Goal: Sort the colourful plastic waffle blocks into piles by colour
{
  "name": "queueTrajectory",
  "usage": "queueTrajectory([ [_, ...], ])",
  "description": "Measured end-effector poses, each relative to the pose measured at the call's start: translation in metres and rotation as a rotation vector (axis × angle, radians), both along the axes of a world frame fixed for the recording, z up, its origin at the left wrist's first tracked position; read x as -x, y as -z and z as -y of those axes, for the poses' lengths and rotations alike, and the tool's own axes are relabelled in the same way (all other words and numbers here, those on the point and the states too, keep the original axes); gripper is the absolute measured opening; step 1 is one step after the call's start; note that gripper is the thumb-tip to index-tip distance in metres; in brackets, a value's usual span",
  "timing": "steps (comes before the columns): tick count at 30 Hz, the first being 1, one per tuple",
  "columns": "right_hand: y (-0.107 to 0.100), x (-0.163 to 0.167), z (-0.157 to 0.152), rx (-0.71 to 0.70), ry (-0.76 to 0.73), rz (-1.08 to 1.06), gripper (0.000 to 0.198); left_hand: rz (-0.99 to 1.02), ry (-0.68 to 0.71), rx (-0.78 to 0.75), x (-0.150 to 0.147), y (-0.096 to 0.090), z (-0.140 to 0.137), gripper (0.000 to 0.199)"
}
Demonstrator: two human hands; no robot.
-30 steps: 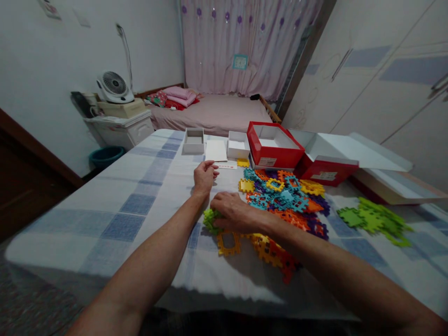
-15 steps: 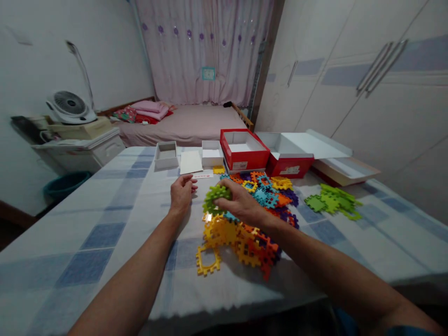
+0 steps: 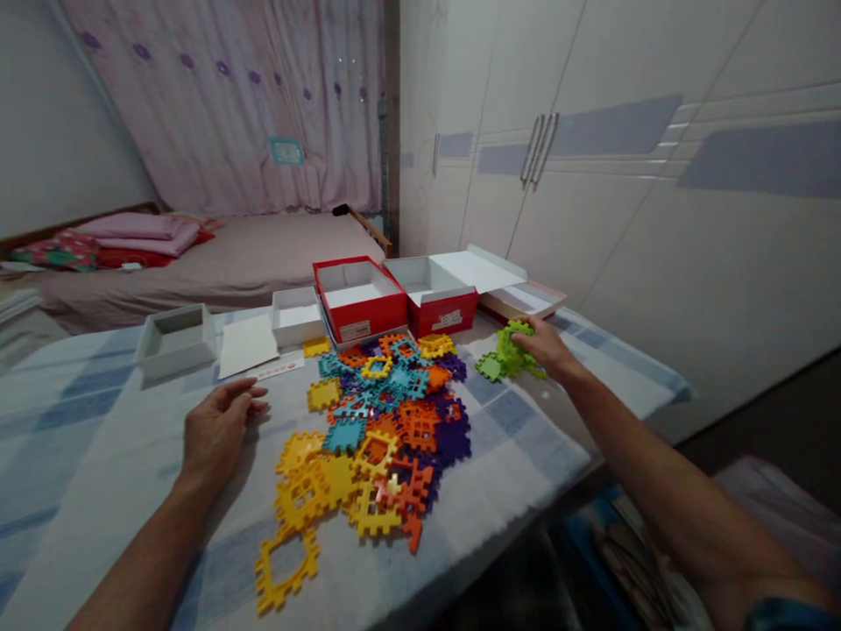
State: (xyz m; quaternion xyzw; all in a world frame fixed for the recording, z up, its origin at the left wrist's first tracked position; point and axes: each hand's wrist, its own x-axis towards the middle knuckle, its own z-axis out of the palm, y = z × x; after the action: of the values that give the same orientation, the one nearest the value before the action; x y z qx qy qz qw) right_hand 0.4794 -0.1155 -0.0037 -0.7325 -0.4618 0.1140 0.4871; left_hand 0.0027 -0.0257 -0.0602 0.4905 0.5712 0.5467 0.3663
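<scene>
On the right of the table, my right hand (image 3: 544, 348) is closed on green interlocking plastic pieces (image 3: 511, 342), at the small green pile. A flat green piece (image 3: 490, 366) lies just left of it. My left hand (image 3: 215, 431) rests on the cloth with loosely bent fingers apart and nothing in them. Between the hands spreads a mixed heap: yellow pieces (image 3: 302, 491) nearest my left hand, blue pieces (image 3: 400, 384) and orange pieces (image 3: 419, 425) in the middle, purple pieces (image 3: 455, 436) along its right side. A yellow frame piece (image 3: 264, 574) lies at the near end.
Behind the heap stand a red box (image 3: 368, 314) and a second open red box (image 3: 441, 311) with a white flap. Two small white boxes, one grey-white (image 3: 177, 350) and one (image 3: 295, 329) beside the first red box, flank a white card (image 3: 246, 346). The table edge runs along the front right.
My right hand has carried green pieces from above the heap to the green pile on the right. The view has turned right; my left hand stays on the cloth.
</scene>
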Motion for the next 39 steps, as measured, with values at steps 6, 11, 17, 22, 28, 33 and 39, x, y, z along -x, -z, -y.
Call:
queueTrajectory([
  [6,0.007,-0.043,-0.018,0.056,0.078,-0.115,0.038,-0.055,0.011,0.001,-0.002,-0.002,0.003,0.03],
  [11,0.009,-0.042,-0.024,0.098,0.174,0.114,0.043,-0.161,0.093,-0.033,-0.004,0.0,0.005,0.033],
  [17,0.001,0.028,-0.017,-0.059,-0.1,0.51,0.036,-0.473,0.272,-0.154,-0.018,-0.003,0.016,0.041],
  [22,0.002,0.116,-0.017,0.128,-0.468,0.67,0.034,-0.718,0.459,-0.335,-0.025,-0.002,0.021,0.043],
  [28,0.014,0.175,-0.022,0.239,-0.532,0.824,0.042,-0.789,0.493,-0.307,-0.025,0.005,0.021,0.051],
  [33,0.017,0.199,-0.025,0.161,-0.656,0.773,0.047,-0.809,0.501,-0.301,-0.025,0.005,0.022,0.053],
  [39,0.024,0.214,-0.027,0.008,-0.834,0.678,0.031,-0.816,0.498,-0.349,-0.026,-0.002,0.023,0.045],
])
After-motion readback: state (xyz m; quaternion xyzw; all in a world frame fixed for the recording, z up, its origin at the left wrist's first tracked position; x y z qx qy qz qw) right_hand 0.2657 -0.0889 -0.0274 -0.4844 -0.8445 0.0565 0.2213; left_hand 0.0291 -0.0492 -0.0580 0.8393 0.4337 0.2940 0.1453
